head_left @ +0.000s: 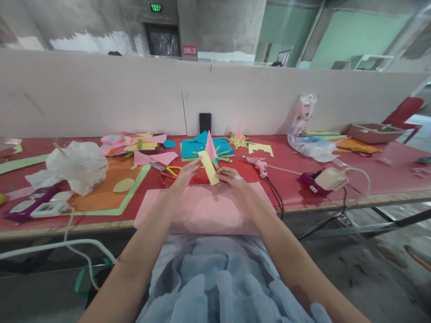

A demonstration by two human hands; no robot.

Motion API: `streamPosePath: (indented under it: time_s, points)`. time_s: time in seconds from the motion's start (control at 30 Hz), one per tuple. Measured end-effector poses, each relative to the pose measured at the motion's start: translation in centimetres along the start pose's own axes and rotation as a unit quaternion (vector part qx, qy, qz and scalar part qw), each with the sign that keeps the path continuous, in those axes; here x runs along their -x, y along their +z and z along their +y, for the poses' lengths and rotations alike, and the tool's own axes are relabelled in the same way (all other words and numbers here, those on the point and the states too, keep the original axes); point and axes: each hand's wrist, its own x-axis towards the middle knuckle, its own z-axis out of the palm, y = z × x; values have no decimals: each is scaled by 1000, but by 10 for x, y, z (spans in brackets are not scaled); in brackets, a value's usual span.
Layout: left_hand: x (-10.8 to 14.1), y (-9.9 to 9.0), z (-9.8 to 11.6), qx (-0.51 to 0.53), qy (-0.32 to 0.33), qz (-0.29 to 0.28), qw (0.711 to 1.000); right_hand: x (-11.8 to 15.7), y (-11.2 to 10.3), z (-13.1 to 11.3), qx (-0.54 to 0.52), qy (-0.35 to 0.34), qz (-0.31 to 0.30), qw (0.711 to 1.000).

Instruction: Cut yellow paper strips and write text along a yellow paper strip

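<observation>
A yellow paper strip slants between my two hands over the red tabletop. My left hand is closed at its upper left side, fingers pinching the edge. On its lower right side, my right hand grips with bent fingers. Just behind the strip, a pink paper cone stands among thin green strips. Blue paper lies under and beside that cone. Scissors with yellow handles rest left of my left hand. A pink sheet is spread beneath my wrists.
A pink glue gun with a black cord lies to the right. Farther back stands a second paper cone. A crumpled white plastic bag and purple power socket are left; another socket is right. A white partition closes the back.
</observation>
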Motion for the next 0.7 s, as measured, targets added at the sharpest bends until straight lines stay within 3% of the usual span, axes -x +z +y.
streamPosePath:
  time_s: [0.23, 0.4, 0.57, 0.7]
  points:
    - [-8, -7, -9, -23, 18, -16, 999, 0, -3, 3, -5, -3, -13, 1000]
    - [-15, -13, -24, -126, 19, -1, 992, 0, -2, 0, -12, 0, -15, 1000]
    - [-12, -9, -26, -173, 23, -16, 985, 3, -1, -2, 11, -21, -10, 1000]
    - [-12, -10, -25, -187, 24, 24, 982, 3, -1, -3, 30, -24, -12, 999]
